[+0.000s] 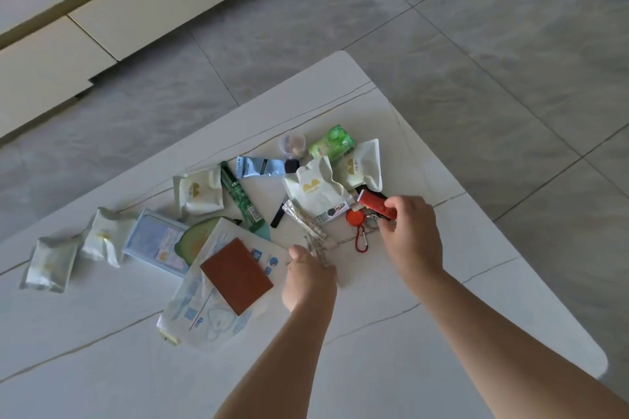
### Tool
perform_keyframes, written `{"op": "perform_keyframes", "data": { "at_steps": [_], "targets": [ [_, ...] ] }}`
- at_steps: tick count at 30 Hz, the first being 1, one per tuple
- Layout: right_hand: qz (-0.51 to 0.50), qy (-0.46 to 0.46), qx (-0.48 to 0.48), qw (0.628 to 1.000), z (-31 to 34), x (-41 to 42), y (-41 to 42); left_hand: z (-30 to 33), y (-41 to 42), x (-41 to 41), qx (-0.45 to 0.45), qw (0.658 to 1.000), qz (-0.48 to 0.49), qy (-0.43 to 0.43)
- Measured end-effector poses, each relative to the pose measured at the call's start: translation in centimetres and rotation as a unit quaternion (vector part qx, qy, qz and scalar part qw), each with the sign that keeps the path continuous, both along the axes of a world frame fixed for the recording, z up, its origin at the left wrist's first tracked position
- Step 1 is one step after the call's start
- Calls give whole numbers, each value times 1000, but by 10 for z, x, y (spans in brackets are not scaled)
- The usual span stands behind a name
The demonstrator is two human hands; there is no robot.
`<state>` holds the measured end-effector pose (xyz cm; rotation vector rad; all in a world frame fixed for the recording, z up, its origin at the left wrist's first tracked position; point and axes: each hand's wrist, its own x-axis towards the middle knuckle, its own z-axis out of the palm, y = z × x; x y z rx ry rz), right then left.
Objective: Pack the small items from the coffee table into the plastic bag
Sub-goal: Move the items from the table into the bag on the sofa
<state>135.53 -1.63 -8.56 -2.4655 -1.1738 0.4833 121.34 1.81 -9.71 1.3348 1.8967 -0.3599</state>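
where the small items lie scattered over the white marble-look coffee table (425, 333), the clear crinkled plastic bag (315, 235) sits near the middle, its lower end pinched in the left hand (308, 277), whose fingers are curled tight round the film. the right hand (410, 231) reaches in from the right with its fingers bent downward, closed on a red cylindrical tube (376, 203), with a metal key ring (371, 221) just below them. a red carabiner clip (361, 242) and a round orange cap (354, 216) lie just beside it. both forearms stretch forward from the lower edge, the left nearly straight, the right angled inward. further out lie a cream foil pouch with a gold mark (315, 192), a green wrapped packet (332, 142), a pale blue tube (260, 167), a brown rectangular card (236, 275) and a white printed packet (204, 309).
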Motion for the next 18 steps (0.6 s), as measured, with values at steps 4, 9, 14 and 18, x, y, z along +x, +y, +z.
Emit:
{"op": "perform_keyframes", "data": {
  "at_steps": [4, 9, 14, 18],
  "targets": [
    [27, -24, -22, 999, -5, 12, 15, -3, -1, -11, -7, 997, 46, -54],
    [58, -60, -84, 993, -10, 16, 11, 2, 17, -16, 45, 977, 173, -115],
    [7, 15, -125, 992, -10, 17, -7, -2, 47, 6, 62, 982, 135, -120],
    [-57, 96, -101, 989, -9, 28, -16, -14, 48, 15, 42, 992, 88, -84]
  ]
}}
